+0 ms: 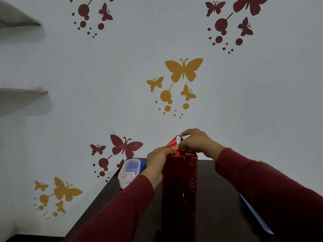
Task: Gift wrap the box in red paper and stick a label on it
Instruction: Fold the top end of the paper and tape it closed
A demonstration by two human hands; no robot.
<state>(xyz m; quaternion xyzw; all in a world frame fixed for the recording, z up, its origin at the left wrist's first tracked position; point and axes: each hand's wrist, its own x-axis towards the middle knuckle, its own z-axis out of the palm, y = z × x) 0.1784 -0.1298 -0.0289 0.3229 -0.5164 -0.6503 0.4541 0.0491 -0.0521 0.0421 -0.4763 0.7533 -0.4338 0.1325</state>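
A tall box (pixel 179 186) covered in shiny red paper stands upright on the dark table (pixel 216 198). At its top end a pointed flap of red paper (pixel 173 143) sticks up, silver on the inside. My left hand (pixel 158 160) grips the top left edge of the box and pinches the flap's base. My right hand (pixel 196 142) pinches the flap's tip and right side from above. Both arms wear dark red sleeves.
A clear plastic container (pixel 129 172) with a small pale label inside and a blue lid behind it stands at the table's back left corner. A pale blue sheet (pixel 257 215) lies under my right arm. The wall with butterfly stickers rises right behind the table.
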